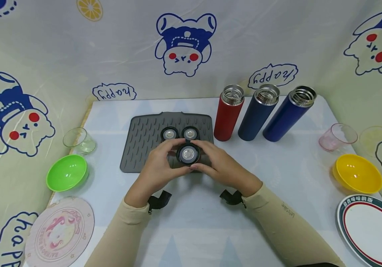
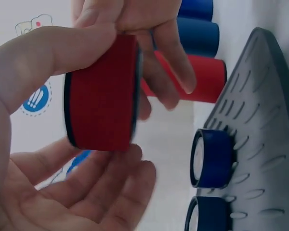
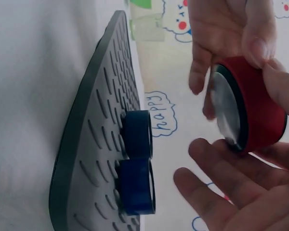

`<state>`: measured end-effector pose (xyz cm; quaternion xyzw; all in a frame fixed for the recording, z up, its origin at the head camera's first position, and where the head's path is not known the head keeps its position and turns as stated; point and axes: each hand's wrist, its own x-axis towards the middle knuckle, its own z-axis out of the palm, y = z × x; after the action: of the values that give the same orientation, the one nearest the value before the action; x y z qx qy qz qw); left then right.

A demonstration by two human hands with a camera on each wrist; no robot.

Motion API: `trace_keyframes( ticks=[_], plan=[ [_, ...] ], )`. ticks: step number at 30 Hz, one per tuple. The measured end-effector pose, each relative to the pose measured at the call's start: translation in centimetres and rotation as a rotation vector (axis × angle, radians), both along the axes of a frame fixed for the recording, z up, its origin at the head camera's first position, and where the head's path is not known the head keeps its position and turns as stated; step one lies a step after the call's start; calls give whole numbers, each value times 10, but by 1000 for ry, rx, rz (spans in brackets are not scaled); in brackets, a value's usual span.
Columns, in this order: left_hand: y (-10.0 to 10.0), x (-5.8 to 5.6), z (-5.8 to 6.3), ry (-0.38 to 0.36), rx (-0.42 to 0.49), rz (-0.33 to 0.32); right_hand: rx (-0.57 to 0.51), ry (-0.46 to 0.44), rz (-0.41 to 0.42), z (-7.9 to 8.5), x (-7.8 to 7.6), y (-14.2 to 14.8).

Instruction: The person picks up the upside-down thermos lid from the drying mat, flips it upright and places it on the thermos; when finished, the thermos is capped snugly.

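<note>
A red bottle lid point(image 1: 188, 154) with black rims is held between both hands over the near part of a grey ridged mat point(image 1: 138, 148). My left hand point(image 1: 157, 165) grips it from the left, thumb and fingers around its red side point(image 2: 103, 96). From the right, my right hand point(image 1: 222, 165) grips the same lid point(image 3: 266, 108), the thumbs meeting at its near side. Just behind on the mat stand two more lids, a dark teal-blue one point(image 1: 169, 133) on the left and a royal blue one point(image 1: 190, 132) on the right, their hollow sides facing up.
Right of the mat stand lidless red point(image 1: 227, 116), dark blue point(image 1: 257, 115) and royal blue point(image 1: 287, 116) bottles. Along the left edge are a glass point(image 1: 85, 142), green bowl point(image 1: 67, 173) and pink plate point(image 1: 59, 233). A pinkish glass point(image 1: 334, 139), yellow bowl point(image 1: 358, 174) and white plate point(image 1: 371, 230) line the right.
</note>
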<state>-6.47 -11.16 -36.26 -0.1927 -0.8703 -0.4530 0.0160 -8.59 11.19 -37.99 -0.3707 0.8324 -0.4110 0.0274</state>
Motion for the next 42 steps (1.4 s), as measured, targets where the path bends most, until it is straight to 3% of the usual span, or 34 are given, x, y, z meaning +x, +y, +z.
trace_keyframes(
  ticks=[8,12,16,21,24,29,34,38,42],
  plan=[
    [-7,-1,-4,-255,155,-20,-61,13,-1,-3,-2,-1],
    [-11,-3,-3,-307,221,-49,-95,29,14,-3,-2,-1],
    [-9,-1,6,-309,267,-57,-126,32,12,-3,-2,-1],
    [-4,7,23,-272,279,-37,-208,-18,3,6,2,-2],
    [-2,8,26,-232,276,-17,-288,-99,9,18,7,-3],
    [-1,4,12,-123,279,5,-410,-351,-75,34,12,-4],
    [-1,-3,-9,84,185,-2,-461,-527,-198,39,11,-7],
    [-1,-4,-14,207,149,-26,-453,-544,-248,39,12,-9],
    [-1,-3,-14,192,216,-62,-405,-480,-292,40,14,-9]
  ],
)
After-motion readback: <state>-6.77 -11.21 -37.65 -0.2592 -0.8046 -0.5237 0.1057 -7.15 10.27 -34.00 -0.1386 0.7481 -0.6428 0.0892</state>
